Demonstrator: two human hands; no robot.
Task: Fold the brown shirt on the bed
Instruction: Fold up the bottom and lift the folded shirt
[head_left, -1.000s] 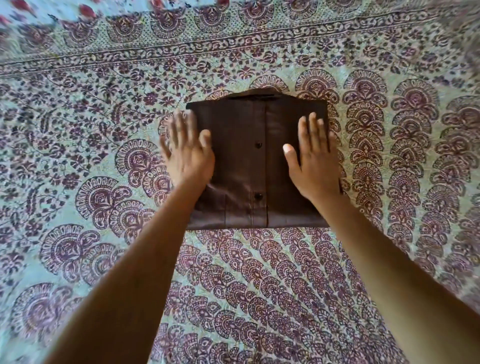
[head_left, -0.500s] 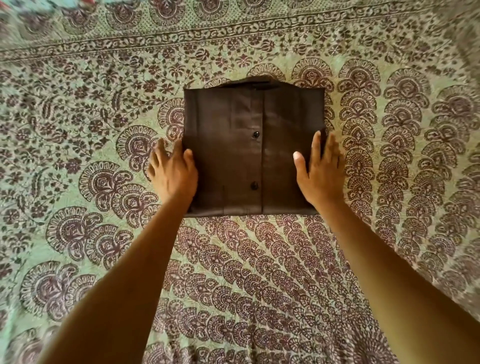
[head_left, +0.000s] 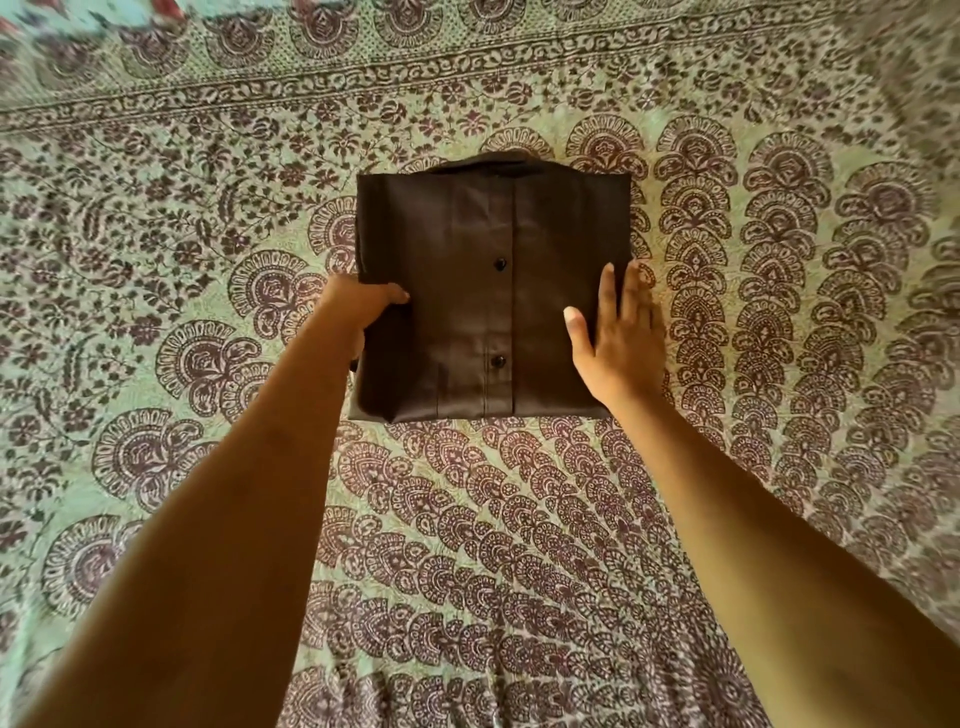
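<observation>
The brown shirt (head_left: 493, 291) lies folded into a neat rectangle on the bed (head_left: 156, 260), button placket up with two dark buttons showing and the collar at the far edge. My left hand (head_left: 358, 312) grips its left edge, thumb on top and fingers tucked under the fabric, out of sight. My right hand (head_left: 618, 338) rests flat on the shirt's right edge, fingers spread and partly on the bedspread.
The bed is covered by a pale green bedspread printed with dark maroon floral and fan motifs. A patterned border band (head_left: 467, 67) runs across the far side. Both my bare forearms reach in from the bottom.
Both hands slid from the top of the shirt outward to its side edges. My left hand then slipped its fingers under the left edge and closed on it.
</observation>
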